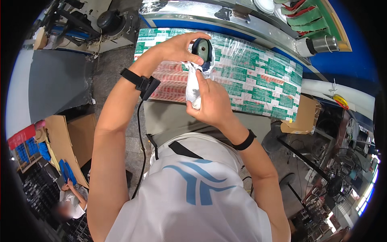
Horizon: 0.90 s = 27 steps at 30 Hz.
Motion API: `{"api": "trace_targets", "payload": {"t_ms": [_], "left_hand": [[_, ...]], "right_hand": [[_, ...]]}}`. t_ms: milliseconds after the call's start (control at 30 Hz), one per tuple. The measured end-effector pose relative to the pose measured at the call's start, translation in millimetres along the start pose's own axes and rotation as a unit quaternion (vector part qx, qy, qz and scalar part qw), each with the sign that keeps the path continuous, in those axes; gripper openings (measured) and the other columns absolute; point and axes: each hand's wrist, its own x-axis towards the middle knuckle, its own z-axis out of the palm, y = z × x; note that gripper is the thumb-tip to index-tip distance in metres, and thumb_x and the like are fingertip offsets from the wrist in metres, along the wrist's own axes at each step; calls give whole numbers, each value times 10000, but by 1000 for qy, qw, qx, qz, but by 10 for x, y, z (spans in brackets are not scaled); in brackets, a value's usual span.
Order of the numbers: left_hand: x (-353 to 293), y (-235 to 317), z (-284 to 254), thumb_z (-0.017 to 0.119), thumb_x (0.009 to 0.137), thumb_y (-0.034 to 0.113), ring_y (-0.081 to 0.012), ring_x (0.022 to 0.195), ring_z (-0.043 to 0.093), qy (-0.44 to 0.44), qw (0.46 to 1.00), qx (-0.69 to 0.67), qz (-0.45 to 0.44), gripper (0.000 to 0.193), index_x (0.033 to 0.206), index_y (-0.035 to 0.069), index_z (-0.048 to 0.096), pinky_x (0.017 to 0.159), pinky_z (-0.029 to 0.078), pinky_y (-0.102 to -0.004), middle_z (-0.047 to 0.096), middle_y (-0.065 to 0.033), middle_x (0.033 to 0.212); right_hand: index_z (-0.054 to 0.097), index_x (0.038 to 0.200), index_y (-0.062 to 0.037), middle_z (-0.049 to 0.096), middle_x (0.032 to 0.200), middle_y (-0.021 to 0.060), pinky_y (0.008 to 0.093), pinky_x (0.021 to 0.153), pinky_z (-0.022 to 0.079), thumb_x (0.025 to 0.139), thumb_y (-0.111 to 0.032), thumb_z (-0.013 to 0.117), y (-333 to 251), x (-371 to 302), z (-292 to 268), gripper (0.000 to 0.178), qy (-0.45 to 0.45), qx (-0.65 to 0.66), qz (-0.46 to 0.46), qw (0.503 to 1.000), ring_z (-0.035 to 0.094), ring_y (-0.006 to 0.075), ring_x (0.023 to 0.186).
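Sneaker (193,85) gripped at both ends, left hand (180,47) fingers round the collar, right hand (216,100) fingers round the forefoot, guessing just to keep it steady

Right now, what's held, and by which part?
White shoe: left hand grips its dark-rimmed opening end; right hand holds its front part.

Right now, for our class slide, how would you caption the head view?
Left hand and right hand hold a white shoe over a patterned worktop.
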Motion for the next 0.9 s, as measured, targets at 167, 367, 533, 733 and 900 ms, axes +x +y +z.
{"api": "trace_targets", "payload": {"t_ms": [167, 367, 533, 733, 900], "left_hand": [[-46, -131, 9, 1050, 779, 341, -389, 1562, 530, 24, 1000, 0, 8, 1043, 1687, 267, 541, 1262, 471, -596, 581, -77, 1684], [-278, -39, 177, 1018, 845, 329, -351, 1413, 654, 135, 987, 83, 13, 914, 1617, 110, 580, 1094, 596, -447, 661, -101, 1582], [-739, -194, 573, 825, 1086, 267, -47, 736, 517, 210, 974, -14, -89, 324, 885, 26, 744, 646, 437, -284, 646, 40, 802], [-746, -437, 739, 808, 1091, 285, -63, 762, 565, 142, 970, -184, -77, 305, 921, 41, 739, 667, 467, -296, 694, 38, 822], [-1073, -543, 1075, 752, 1132, 255, -50, 867, 614, 152, 961, -232, -11, 285, 931, 62, 690, 723, 510, -262, 745, 18, 1003]], "right_hand": [[557, 1534, 139, 686, 975, 211, 512, 789, 569, 803, -328, 875, -102, -10, -15, 923, -70, 26, 6, 997, 696, 397, 877], [488, 1600, 113, 705, 1046, 207, 509, 848, 570, 808, -296, 894, -71, -481, -238, 980, -130, 104, 47, 985, 695, 400, 943], [446, 1647, 92, 715, 1126, 204, 504, 888, 562, 824, -274, 887, -226, -474, -182, 1003, -97, 117, 33, 988, 691, 389, 998], [472, 1680, 16, 692, 1063, 157, 465, 851, 568, 775, -204, 864, -148, -369, -109, 1010, -61, 115, 10, 992, 689, 354, 963], [474, 1668, 28, 689, 1060, 164, 477, 819, 566, 767, -236, 865, 12, -232, -228, 1017, 30, 89, 56, 994, 689, 365, 940]]}}
